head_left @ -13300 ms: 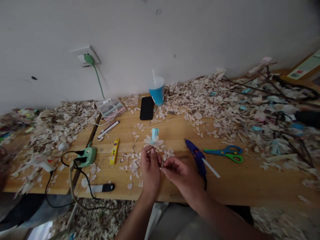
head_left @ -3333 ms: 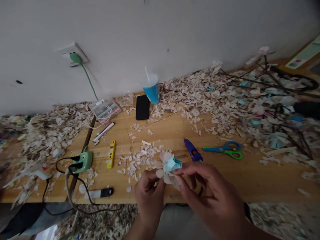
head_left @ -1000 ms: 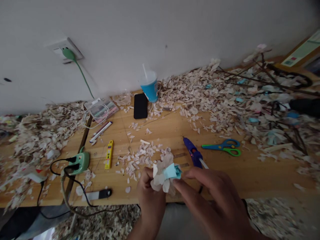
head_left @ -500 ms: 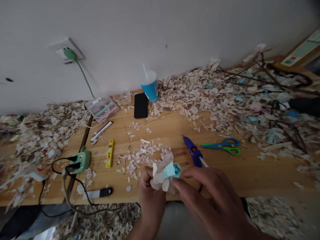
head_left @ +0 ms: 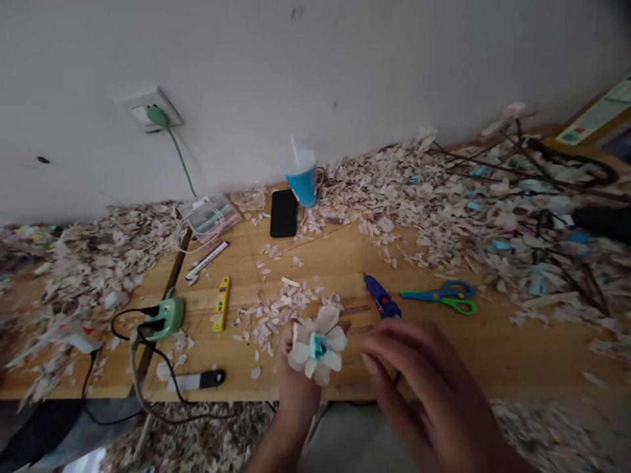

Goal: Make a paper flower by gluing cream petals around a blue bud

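My left hand (head_left: 296, 381) is closed around the underside of a handmade flower (head_left: 329, 320) at the table's front edge. Its pale petals spread outward around a light blue centre, which faces up toward me. Most of the gripping fingers are hidden behind the petals. To the right of the flower, apart from it, my right hand (head_left: 428, 387) hovers with thumb and forefinger slightly apart and nothing visible between them. Just beyond the right hand lies a blue glue gun (head_left: 380, 295), partly covered by the fingers. Blue-and-green scissors (head_left: 438, 294) lie to its right.
Loose petals (head_left: 394, 190) are heaped along the wall, with branches (head_left: 532, 164) at right. A blue cup (head_left: 303, 180) stands behind a black phone (head_left: 283, 213). At left are a yellow box (head_left: 221, 303), a green power strip (head_left: 170, 317) with cables, and a scraper (head_left: 197, 380).
The flower has turned in my left hand, so its blue centre faces me instead of pointing right. My right hand has drawn back from it to the right. The view has shifted slightly.
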`<control>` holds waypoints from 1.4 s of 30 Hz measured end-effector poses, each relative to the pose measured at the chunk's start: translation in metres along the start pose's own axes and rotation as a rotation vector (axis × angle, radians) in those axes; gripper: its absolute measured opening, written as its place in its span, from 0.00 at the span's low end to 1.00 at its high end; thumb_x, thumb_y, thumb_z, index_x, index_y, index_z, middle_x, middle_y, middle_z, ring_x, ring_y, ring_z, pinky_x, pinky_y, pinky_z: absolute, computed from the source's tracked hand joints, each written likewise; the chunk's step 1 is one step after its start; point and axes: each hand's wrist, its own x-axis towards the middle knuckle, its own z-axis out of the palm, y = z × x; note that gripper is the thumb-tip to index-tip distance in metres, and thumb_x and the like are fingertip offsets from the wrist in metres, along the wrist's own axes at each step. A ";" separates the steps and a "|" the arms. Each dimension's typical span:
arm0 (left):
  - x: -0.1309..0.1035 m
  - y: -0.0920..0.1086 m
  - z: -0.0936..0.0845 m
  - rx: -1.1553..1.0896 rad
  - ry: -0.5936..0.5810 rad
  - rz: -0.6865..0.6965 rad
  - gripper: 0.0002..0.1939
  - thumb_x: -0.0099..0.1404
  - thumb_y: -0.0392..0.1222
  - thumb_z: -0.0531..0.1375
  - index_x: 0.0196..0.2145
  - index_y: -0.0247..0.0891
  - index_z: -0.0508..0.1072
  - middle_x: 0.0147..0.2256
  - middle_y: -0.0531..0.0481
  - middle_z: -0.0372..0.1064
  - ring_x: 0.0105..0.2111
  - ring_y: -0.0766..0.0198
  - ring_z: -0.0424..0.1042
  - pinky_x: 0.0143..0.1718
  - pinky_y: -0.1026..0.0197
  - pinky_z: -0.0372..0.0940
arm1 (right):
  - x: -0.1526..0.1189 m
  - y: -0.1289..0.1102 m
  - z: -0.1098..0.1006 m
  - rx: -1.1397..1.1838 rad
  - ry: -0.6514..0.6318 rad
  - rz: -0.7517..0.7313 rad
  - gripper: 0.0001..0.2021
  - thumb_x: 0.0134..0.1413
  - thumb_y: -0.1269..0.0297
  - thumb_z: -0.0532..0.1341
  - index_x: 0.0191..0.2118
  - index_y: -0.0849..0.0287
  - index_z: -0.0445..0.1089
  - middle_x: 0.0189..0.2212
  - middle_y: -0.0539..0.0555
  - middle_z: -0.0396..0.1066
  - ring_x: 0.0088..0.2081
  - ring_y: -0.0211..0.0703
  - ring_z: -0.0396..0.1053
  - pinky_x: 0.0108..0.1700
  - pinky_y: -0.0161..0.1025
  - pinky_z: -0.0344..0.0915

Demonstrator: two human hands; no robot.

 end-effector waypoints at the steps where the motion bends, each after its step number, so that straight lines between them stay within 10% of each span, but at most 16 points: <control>1: 0.001 -0.002 -0.001 -0.050 -0.028 0.000 0.17 0.57 0.51 0.68 0.21 0.42 0.67 0.21 0.49 0.72 0.21 0.60 0.71 0.25 0.57 0.69 | 0.002 0.000 -0.003 0.004 -0.004 0.013 0.16 0.63 0.74 0.58 0.55 0.60 0.67 0.47 0.57 0.69 0.49 0.43 0.70 0.51 0.39 0.71; 9: 0.001 0.008 -0.003 -0.282 -0.152 0.138 0.22 0.54 0.56 0.71 0.21 0.42 0.65 0.31 0.51 0.81 0.40 0.48 0.81 0.48 0.44 0.72 | 0.009 -0.011 -0.017 0.103 -0.047 0.055 0.10 0.63 0.70 0.58 0.48 0.56 0.70 0.41 0.54 0.73 0.43 0.40 0.75 0.43 0.32 0.75; 23: 0.005 -0.005 -0.012 -0.221 -0.304 0.303 0.11 0.61 0.37 0.69 0.27 0.41 0.69 0.36 0.49 0.82 0.46 0.52 0.80 0.48 0.47 0.73 | 0.010 0.000 -0.009 0.267 -0.134 0.212 0.08 0.62 0.68 0.61 0.46 0.51 0.70 0.43 0.51 0.73 0.46 0.40 0.74 0.49 0.36 0.74; 42: 0.012 -0.010 -0.020 0.116 -0.544 0.316 0.11 0.60 0.43 0.69 0.27 0.41 0.71 0.33 0.41 0.81 0.40 0.53 0.81 0.39 0.53 0.74 | 0.024 0.004 -0.019 0.277 -0.269 0.333 0.05 0.57 0.69 0.64 0.37 0.51 0.71 0.37 0.46 0.78 0.35 0.36 0.77 0.35 0.30 0.72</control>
